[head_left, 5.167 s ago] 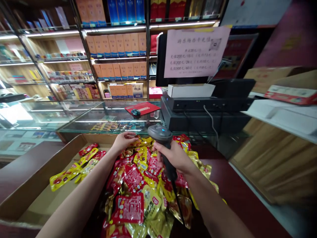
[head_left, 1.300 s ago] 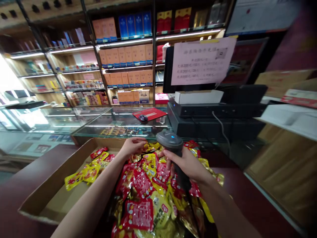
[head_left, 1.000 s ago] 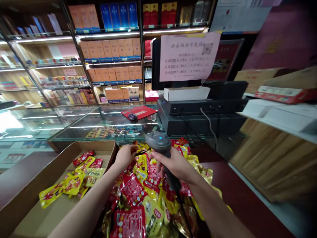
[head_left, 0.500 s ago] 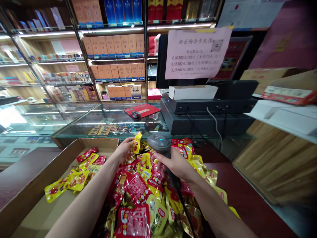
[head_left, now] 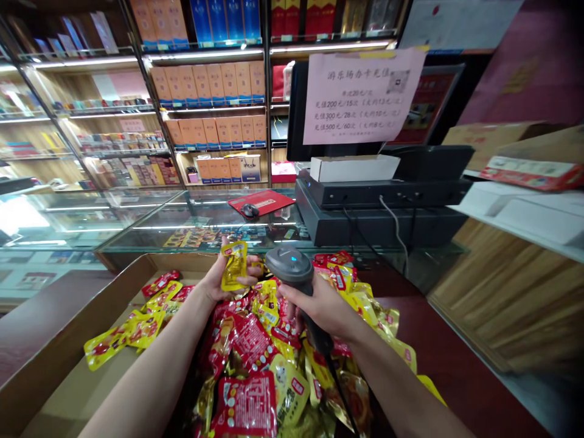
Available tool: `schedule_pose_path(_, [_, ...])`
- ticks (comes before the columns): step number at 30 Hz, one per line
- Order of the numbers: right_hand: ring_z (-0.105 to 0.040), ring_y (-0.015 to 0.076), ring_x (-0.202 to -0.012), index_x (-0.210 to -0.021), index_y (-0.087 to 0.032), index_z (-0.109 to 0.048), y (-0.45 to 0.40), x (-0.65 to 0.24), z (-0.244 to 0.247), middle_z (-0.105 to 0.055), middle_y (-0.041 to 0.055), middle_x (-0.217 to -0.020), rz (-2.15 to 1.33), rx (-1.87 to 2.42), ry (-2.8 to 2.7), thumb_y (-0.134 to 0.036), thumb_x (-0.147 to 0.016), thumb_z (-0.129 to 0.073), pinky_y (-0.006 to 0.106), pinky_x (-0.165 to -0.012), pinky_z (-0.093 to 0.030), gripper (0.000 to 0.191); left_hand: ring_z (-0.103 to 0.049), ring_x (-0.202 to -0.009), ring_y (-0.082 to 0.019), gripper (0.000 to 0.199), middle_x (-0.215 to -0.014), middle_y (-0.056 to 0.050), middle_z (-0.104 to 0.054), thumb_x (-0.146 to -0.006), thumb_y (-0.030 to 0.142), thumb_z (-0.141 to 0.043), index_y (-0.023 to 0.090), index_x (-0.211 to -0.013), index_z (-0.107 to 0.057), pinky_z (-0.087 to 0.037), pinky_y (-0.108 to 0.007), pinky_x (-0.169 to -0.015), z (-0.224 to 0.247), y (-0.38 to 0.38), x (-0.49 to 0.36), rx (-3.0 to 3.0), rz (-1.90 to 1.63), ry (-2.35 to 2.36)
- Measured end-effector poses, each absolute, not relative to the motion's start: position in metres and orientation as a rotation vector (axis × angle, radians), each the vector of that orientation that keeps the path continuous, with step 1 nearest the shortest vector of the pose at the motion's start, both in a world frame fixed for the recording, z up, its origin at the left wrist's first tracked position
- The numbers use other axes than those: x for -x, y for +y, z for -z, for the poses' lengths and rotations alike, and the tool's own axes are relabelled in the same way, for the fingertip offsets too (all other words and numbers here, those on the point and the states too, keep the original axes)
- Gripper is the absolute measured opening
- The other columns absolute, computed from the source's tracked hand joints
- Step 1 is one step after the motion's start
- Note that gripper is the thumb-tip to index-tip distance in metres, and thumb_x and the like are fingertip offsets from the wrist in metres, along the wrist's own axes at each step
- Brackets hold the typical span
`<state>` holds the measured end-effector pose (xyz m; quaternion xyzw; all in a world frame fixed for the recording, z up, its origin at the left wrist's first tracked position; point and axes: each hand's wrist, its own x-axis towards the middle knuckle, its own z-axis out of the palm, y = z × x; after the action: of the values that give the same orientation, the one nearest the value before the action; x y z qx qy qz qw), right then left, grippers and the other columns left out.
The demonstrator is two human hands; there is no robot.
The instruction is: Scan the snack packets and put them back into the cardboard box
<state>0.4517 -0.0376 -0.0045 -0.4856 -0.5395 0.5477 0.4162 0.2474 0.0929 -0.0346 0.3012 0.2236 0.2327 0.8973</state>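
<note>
In the head view, my left hand [head_left: 218, 283] is just below the middle of the frame, at about 6 o'clock. Its thumb and fingers are closed together on a yellow foil packet [head_left: 234, 266], which stands upright in the grip, clear of the pile. My right hand [head_left: 322, 310] is just beside it, at about 5 o'clock, with its fingers clamped around the grip of a handheld barcode scanner [head_left: 289, 264]. The scanner's head sits just right of the packet, with a small blue light showing on top, and a black cable [head_left: 341, 386] runs down from the handle.

Under both forearms lies a large heap of red and yellow foil snack packets [head_left: 253, 359], spilling across a dark red counter [head_left: 456, 365] toward 5 o'clock. At about 8 o'clock, an open cardboard carton [head_left: 180, 263] holds a much smaller scatter of loose packets [head_left: 130, 333]. As things lie now, only a small share is in the carton, and most of the packets remain in the heap.

Beyond, a glass display counter [head_left: 137, 234] runs across the frame, with a computer mouse [head_left: 249, 210] on a red mat [head_left: 262, 203]. A pink printed notice [head_left: 362, 97] hangs at 1 o'clock, and boxed goods fill the shelves [head_left: 210, 85] at 11 o'clock.
</note>
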Motion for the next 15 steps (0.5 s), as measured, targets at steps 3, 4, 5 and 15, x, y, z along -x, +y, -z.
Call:
schedule_pose_path(3, [-0.054, 0.0112, -0.038, -0.088, -0.019, -0.059, -0.042, -0.450, 0.003, -0.060, -0.0017, -0.052, -1.372, 1.210, -1.350, -0.045, -0.082, -0.061, 0.023, -0.039, -0.044, 0.026, -0.036, -0.046, -0.006, 0.060, -0.071, -0.004, -0.051, -0.074, 0.075, -0.047, 0.016, -0.082, -0.058, -0.026, -0.015, -0.034, 0.041, 0.094, -0.254, -0.639, -0.456, 0.510])
schedule_pose_path(4, [-0.054, 0.0113, -0.038, -0.087, -0.019, -0.058, -0.043, -0.449, 0.003, -0.059, -0.0017, -0.052, -1.376, 1.217, -1.344, -0.045, -0.082, -0.061, 0.023, -0.040, -0.044, 0.026, -0.036, -0.046, -0.006, 0.057, -0.069, -0.003, -0.050, -0.076, 0.073, -0.048, 0.016, -0.080, -0.057, -0.029, -0.015, -0.035, 0.044, 0.094, -0.257, -0.650, -0.463, 0.514])
schedule_pose_path(5, [-0.054, 0.0112, -0.038, -0.084, -0.020, -0.058, -0.043, -0.449, 0.004, -0.059, -0.0015, -0.052, -1.379, 1.221, -1.341, -0.046, -0.082, -0.061, 0.023, -0.039, -0.043, 0.027, -0.037, -0.046, -0.006, 0.055, -0.067, -0.002, -0.050, -0.076, 0.071, -0.049, 0.016, -0.078, -0.057, -0.031, -0.016, -0.036, 0.046, 0.094, -0.260, -0.664, -0.471, 0.514])
schedule_pose_path(15, [-0.051, 0.0084, -0.036, -0.085, -0.017, -0.062, -0.036, -0.446, 0.003, -0.061, -0.0009, -0.062, -1.300, 1.178, -1.229, -0.042, -0.076, -0.066, 0.023, -0.038, -0.043, 0.027, -0.038, -0.041, -0.008, 0.063, -0.055, -0.002, -0.051, -0.080, 0.072, -0.039, 0.014, -0.087, -0.062, -0.026, -0.018, -0.036, 0.047, 0.079, -0.271, -0.790, -0.265, 0.500])
